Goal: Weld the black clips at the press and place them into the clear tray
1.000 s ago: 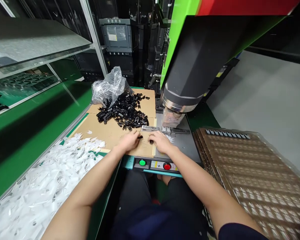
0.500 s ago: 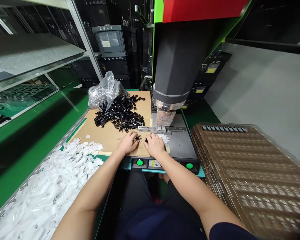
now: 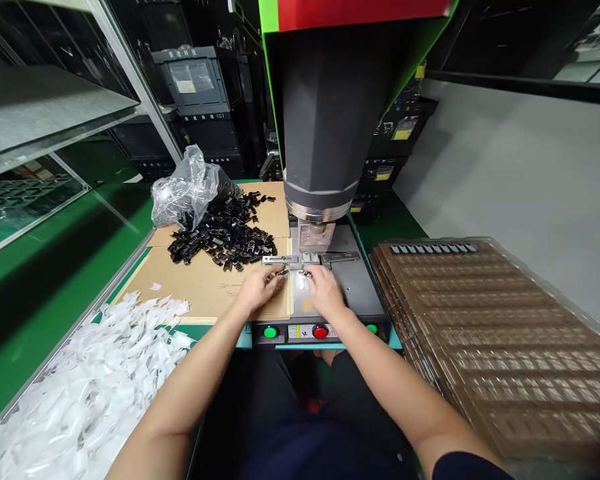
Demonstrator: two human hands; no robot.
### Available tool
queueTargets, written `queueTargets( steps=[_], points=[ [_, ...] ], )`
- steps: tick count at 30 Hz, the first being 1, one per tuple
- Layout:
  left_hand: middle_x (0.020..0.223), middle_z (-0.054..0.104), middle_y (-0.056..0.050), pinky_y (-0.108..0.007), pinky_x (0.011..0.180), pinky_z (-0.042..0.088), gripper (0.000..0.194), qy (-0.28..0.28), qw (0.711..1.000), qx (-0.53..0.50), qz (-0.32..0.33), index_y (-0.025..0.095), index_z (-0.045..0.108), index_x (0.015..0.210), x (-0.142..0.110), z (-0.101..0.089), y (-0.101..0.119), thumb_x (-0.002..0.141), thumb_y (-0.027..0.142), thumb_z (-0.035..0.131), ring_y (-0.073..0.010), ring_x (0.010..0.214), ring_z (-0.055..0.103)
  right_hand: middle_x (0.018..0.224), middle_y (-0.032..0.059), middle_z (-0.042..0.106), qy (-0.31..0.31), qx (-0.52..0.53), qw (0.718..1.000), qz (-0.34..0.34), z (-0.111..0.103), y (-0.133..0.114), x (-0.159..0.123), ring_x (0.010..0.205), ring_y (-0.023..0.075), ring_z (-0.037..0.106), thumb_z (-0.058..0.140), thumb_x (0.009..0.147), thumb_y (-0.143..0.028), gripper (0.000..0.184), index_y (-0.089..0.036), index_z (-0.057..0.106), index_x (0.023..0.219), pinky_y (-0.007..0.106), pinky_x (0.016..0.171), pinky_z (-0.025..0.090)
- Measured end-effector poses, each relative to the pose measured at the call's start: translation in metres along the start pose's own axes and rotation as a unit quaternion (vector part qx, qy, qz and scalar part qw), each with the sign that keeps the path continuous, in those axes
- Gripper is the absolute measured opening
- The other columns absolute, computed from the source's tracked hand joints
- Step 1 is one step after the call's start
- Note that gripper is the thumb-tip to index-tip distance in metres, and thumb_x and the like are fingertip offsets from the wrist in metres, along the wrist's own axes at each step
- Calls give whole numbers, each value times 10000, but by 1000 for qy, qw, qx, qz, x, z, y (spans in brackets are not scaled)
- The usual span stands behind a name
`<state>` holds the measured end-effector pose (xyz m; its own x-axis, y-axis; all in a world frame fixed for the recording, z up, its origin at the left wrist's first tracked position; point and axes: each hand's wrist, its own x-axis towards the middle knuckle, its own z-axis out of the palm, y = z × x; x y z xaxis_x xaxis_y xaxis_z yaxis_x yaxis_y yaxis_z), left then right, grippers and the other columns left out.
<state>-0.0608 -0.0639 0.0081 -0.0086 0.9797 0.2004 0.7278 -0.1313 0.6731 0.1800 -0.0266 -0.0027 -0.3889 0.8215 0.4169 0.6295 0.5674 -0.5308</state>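
Note:
My left hand [image 3: 260, 288] is closed at the fingertips on a small black plastic part [image 3: 281, 272], above the right edge of the cardboard sheet [image 3: 210, 293]. Facing it over the grey metal plate, my right hand [image 3: 326, 291] pinches another small black part [image 3: 307, 273]. A few white plastic pieces [image 3: 301, 283] lie on the plate by my right fingertips. Just beyond both hands is the metal fixture [image 3: 280, 260], below the press head [image 3: 316, 235]. The heap of black parts [image 3: 225, 233] lies on the cardboard behind my left hand.
White plastic pieces [image 3: 80, 393] are piled at the left. A clear plastic bag [image 3: 187, 190] rests behind the black heap. Brown trays [image 3: 460, 300] are stacked at the right. Green button [image 3: 270, 332] and red button [image 3: 320, 332] sit on the machine's front. The press column [image 3: 325, 120] rises ahead.
The view has swung right. My right hand has moved right, from the cardboard's edge onto the metal plate, uncovering the red button. My left hand has shifted slightly right and stays closed.

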Motion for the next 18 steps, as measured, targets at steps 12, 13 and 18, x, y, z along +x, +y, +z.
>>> queueTargets(
  steps=[12, 13, 18],
  points=[
    [1206, 710, -116, -385, 1003, 560, 264, 27, 991, 121, 52, 242, 741, 1249, 58, 58, 62, 1072, 376, 597, -266, 1142, 684, 1194, 144, 682, 40, -169, 985, 25, -6, 32, 31, 1110, 322, 540, 471, 1107, -348, 369, -238, 698, 1376, 426, 980, 433],
    [1213, 697, -118, -384, 991, 558, 268, 20, 989, 138, 52, 247, 730, 1262, 57, 57, 64, 1074, 375, 588, -269, 1144, 679, 1209, 151, 674, 31, -178, 983, 24, -7, 30, 30, 1122, 331, 524, 470, 1103, -337, 375, -240, 687, 1392, 438, 980, 427],
    [1247, 651, -128, -389, 980, 551, 275, -2, 983, 170, 61, 253, 680, 1302, 56, 53, 68, 1065, 361, 590, -283, 1177, 658, 1218, 163, 638, 1, -186, 982, 31, -12, 23, 35, 1154, 350, 487, 510, 1066, -287, 369, -239, 670, 1395, 470, 1003, 428]
  ],
)
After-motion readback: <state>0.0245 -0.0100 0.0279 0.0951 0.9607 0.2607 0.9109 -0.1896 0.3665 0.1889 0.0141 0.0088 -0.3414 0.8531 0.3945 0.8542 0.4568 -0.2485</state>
